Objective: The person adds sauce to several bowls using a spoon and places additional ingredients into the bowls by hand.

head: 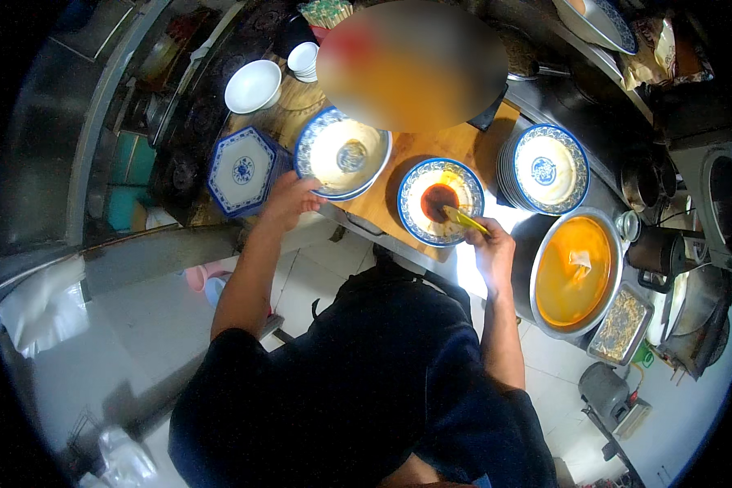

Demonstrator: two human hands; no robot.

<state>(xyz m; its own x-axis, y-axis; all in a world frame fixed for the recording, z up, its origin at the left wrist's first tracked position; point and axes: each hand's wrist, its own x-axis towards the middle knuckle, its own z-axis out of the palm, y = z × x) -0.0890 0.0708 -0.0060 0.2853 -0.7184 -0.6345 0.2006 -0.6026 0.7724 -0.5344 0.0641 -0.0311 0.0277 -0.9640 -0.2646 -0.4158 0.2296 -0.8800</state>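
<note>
My left hand (pixel 290 202) grips the lower left rim of a blue-and-white patterned bowl (pixel 366 152), with its thumb at the edge. Another rim shows just beneath that bowl, and a thin brownish smear coats its inside. In my right hand (pixel 493 253) is a yellow utensil (pixel 463 219), probably a small spatula or spoon. Its tip dips into dark red sauce (pixel 439 201) in a second patterned bowl (pixel 409 198). That bowl rests on the wooden board (pixel 396 236) in front of me.
Hexagonal plates (pixel 243 189) are stacked at left, below white bowls (pixel 253 86). Right of the board stand stacked patterned bowls (pixel 566 152) and a large metal pot (pixel 534 308) of orange broth. A metal tray (pixel 598 355) of shredded food sits beyond it. A blurred patch hides the board's back.
</note>
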